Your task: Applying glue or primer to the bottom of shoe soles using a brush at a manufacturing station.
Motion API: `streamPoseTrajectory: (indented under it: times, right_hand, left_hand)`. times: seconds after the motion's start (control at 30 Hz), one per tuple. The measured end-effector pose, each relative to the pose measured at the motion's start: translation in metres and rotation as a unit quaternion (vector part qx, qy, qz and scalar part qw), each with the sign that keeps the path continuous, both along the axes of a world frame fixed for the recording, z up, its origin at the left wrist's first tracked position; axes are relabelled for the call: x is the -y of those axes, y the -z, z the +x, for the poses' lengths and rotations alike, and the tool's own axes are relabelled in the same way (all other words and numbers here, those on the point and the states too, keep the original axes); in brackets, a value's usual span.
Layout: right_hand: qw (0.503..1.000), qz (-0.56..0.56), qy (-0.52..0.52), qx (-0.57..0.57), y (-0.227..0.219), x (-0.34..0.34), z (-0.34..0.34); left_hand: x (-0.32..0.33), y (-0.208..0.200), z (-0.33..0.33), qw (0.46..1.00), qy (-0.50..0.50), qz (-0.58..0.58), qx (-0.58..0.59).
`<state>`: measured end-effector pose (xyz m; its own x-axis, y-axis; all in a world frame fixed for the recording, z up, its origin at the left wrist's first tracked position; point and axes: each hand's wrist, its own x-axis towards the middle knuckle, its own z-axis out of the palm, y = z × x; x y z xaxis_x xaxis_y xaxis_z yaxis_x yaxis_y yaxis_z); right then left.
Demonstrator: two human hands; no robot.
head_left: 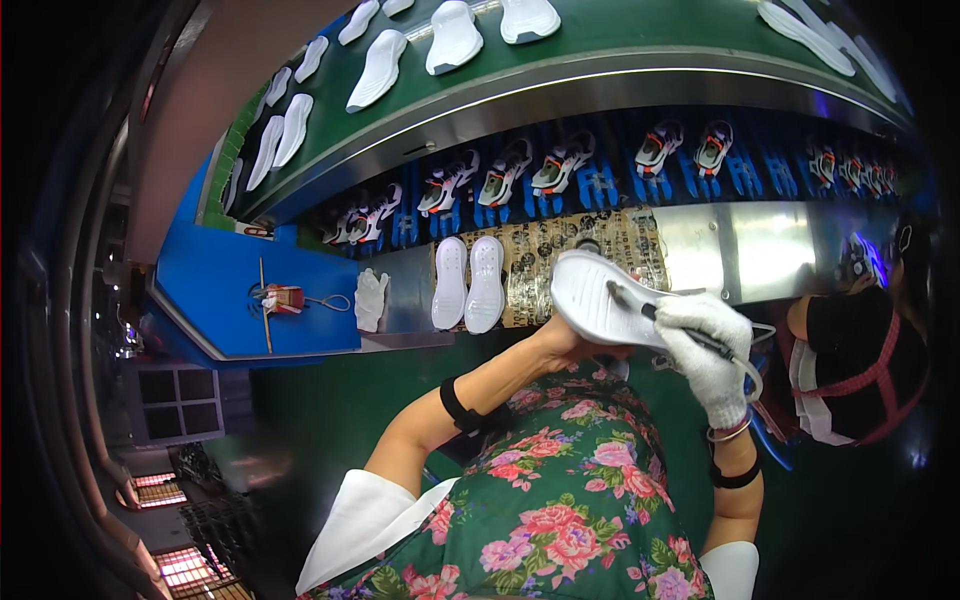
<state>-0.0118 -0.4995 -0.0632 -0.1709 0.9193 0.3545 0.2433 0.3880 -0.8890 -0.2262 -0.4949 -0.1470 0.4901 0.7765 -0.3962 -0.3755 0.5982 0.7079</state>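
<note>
A white shoe sole (588, 284) is held up in front of me, tilted, its inner face toward me. My left hand (566, 340), bare, grips its near edge from below; part of the fingers is hidden behind the sole. My right hand (704, 328), in a white knitted glove, is closed around the dark handle of a brush (632, 301). The brush's tip rests at the sole's inner face. A pale tube or cord (757, 380) loops beside the gloved hand. Left of the held sole, a pair of white soles (486, 284) lies on the ledge.
Brown printed paper (535, 250) covers part of the metal ledge (750, 240). Behind it, shoe uppers (505, 172) stand on blue racks beneath a green conveyor (560, 45) carrying several soles. A spare glove (371, 300) lies by the blue table (200, 290). A co-worker (850, 350) sits at right.
</note>
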Motion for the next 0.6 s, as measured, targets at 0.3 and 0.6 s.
streamPoseTrajectory:
  times: [0.3,0.6]
  right_hand:
    - [0.996,0.072,0.046,-0.008,0.001,0.027,-0.026]
    - [0.986,0.144,0.079,0.019,-0.020,0.017,-0.026]
  left_hand:
    - [0.008,-0.010,-0.028,0.884,-0.018,-0.143,0.445]
    - [0.007,-0.028,0.012,0.923,-0.049,-0.106,0.367]
